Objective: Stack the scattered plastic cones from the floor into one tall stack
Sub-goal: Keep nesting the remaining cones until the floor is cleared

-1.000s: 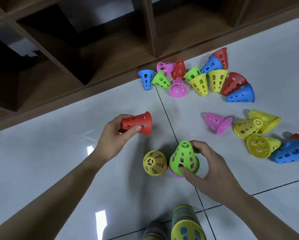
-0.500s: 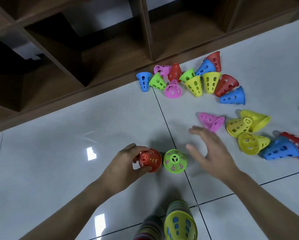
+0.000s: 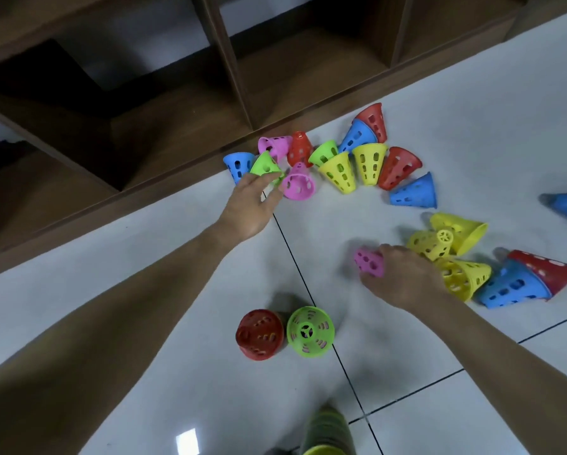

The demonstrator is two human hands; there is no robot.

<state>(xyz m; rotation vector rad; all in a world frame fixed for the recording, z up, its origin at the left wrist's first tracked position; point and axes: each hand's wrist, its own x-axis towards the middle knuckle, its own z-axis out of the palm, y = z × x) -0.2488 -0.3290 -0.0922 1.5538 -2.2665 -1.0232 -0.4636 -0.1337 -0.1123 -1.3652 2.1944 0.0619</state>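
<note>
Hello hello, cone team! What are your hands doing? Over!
Left hand reaching a green cone by the shelf. Right hand closing on a pink cone. Red and green cones stand near. Nothing blocking.

Bright overhead light glares off the glossy white tiled floor point(image 3: 144, 290); soft shadows pool beneath the arms. Edges bow outward, and the dark wooden shelf recesses point(image 3: 88, 77) look perhaps underexposed.
</note>
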